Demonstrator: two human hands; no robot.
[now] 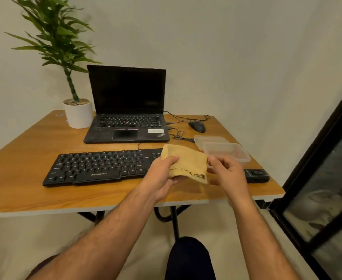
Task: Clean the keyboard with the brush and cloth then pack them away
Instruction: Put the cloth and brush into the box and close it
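Cloth (186,163) up off the counter (35,178), left hand (162,178) gripping its near-left edge, right hand (226,172) pinching the right side. Keyboard (97,167) lies just left and below, long axis along the front edge; left hand nearer, brush unseen

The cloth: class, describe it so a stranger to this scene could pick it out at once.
Start at the wooden table, then find the black keyboard near its front edge. Over the keyboard's right end, the left hand holds the cloth: folded, tan, with dark stitching along one edge, the only soft thing there.
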